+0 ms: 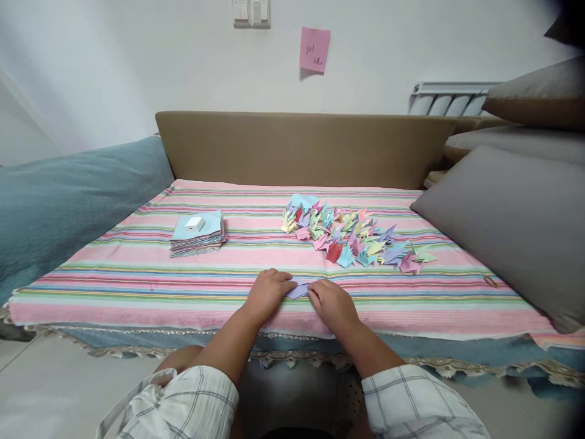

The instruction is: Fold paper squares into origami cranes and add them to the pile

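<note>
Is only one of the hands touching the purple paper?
No, the left hand and the right hand both touch the purple paper, one at each end.

Has a paper piece between left hand and right hand, on the near part of the cloth. Has a stack of sheets farther back to the left, with a block on top, and a spread of paper cranes beyond, mostly to the right, with a loose sheet at its back left. Faces a backrest behind the cloth, with a note on the wall above. Has cushions far right.
</note>
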`<state>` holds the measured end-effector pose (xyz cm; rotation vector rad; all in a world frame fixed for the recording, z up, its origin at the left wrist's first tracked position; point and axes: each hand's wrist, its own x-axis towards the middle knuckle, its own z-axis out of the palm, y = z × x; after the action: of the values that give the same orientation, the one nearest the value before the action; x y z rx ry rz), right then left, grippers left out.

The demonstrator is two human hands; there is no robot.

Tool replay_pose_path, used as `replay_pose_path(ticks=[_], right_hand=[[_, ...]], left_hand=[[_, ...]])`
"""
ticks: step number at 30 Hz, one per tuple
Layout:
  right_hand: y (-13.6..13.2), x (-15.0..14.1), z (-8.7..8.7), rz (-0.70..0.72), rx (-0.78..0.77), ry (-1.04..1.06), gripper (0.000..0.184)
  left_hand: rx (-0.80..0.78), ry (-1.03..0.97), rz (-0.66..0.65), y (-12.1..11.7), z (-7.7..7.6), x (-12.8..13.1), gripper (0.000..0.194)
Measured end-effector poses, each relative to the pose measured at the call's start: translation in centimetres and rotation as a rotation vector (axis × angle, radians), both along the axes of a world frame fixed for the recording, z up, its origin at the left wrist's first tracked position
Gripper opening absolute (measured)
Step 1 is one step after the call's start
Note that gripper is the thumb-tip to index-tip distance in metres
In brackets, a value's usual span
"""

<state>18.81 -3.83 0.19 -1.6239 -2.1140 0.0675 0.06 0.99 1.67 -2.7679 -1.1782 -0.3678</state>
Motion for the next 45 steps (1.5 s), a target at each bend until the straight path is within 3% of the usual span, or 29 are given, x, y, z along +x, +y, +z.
replay_pose_path(ticks=[4, 7, 10, 19, 25, 38, 45], right_hand=[[0.8, 0.4, -0.2, -0.133, -0.058, 0.257, 0.011], [1.3, 0.6, -0.4, -0.126, -0.075, 0.385, 0.019], [1.6, 0.9, -0.5, -0.088, -0.148, 0.446, 0.013], [1.6, 0.7, -0.3, -0.135, -0.214, 0.423, 0.009], [1.8, 0.6, -0.7, -0.094, -0.141, 0.439, 0.012], [1.7, 0.9, -0.5, -0.057, -0.154, 0.350, 0.017], [1.5, 0.7, -0.9, 0.023, -0.088, 0.338, 0.029]], left_hand=[[0.022, -0.006, -0.018, 0.0, 0.0, -0.1, 0.024], [0.027, -0.021, -0.028, 0.1, -0.2, -0.2, 0.023], [0.035, -0.052, -0.024, 0.3, -0.5, -0.5, 0.023], [-0.008, -0.119, 0.020, 0.2, -1.0, -1.0, 0.025], [-0.028, -0.089, 0.060, 0.1, -1.0, -1.1, 0.027], [-0.058, -0.123, 0.054, -0.1, -0.5, -1.7, 0.027], [-0.072, -0.100, 0.052, -0.1, -0.3, -1.7, 0.030]])
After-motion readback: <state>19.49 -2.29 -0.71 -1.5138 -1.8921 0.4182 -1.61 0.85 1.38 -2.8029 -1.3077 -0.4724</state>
